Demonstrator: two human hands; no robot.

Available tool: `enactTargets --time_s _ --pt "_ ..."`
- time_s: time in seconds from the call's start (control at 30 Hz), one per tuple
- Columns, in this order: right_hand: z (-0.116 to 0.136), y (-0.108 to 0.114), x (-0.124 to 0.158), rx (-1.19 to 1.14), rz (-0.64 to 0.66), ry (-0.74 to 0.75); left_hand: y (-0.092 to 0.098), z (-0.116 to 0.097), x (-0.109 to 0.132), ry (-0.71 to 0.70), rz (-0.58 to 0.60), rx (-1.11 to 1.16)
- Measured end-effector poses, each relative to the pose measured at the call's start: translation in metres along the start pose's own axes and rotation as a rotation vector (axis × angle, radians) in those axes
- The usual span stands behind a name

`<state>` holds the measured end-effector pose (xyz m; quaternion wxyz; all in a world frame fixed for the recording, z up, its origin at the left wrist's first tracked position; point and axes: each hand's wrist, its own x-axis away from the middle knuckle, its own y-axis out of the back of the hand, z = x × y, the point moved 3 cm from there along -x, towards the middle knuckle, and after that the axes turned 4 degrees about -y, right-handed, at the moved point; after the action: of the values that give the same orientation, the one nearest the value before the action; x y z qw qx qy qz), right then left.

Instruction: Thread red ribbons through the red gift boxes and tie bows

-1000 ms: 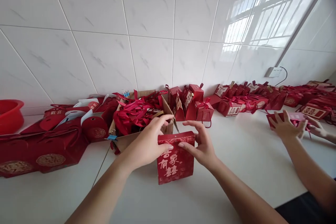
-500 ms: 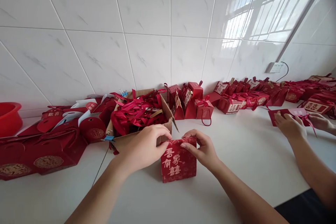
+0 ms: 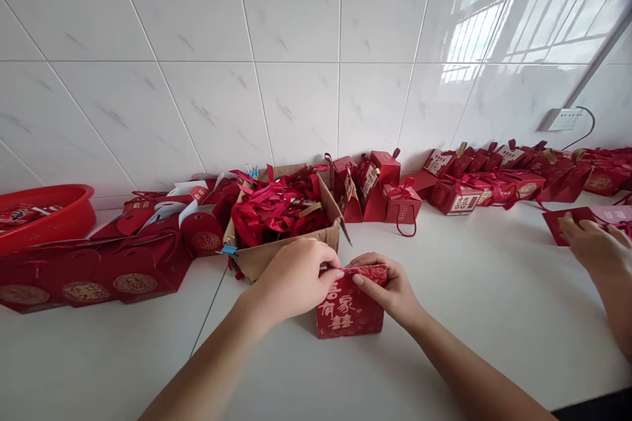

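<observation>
A small red gift box (image 3: 351, 310) with gold characters stands on the white counter (image 3: 444, 316) in front of me. My left hand (image 3: 291, 276) pinches its top edge from the left, fingers curled. From the right, my right hand (image 3: 388, 286) grips the same top edge. Both hands press the box's top together. Just behind them sits an open cardboard box (image 3: 276, 237) full of red ribbons (image 3: 279, 207).
Flat red boxes (image 3: 99, 270) and a red basin (image 3: 44, 214) lie at the left. Folded red gift boxes (image 3: 390, 194) line the tiled wall to the right. Another person's hands (image 3: 595, 243) hold a flat red box (image 3: 567, 220) at the right edge.
My hands have closed onto the box's top and pressed it lower; the box looks shorter. The view has shifted a little, and the other person's hands have moved right.
</observation>
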<state>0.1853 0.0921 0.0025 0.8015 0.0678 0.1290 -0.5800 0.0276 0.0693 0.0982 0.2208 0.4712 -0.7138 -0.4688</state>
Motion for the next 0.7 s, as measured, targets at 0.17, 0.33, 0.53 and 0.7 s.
enactTargets --time_s 0.17,0.33,0.53,0.7 --pt "-0.004 0.001 -0.001 -0.019 -0.026 -0.049 0.040 0.021 -0.016 0.055 -0.123 -0.007" --pt "-0.007 0.000 -0.001 -0.090 0.000 -0.068 0.083 0.079 -0.082 0.338 -0.069 -0.429" --pt "-0.005 -0.002 -0.002 -0.095 0.017 -0.071 0.057 0.119 -0.125 0.424 0.266 -0.557" --pt "-0.002 -0.004 -0.005 -0.089 0.025 -0.046 0.054 0.127 -0.134 0.415 0.403 -0.653"
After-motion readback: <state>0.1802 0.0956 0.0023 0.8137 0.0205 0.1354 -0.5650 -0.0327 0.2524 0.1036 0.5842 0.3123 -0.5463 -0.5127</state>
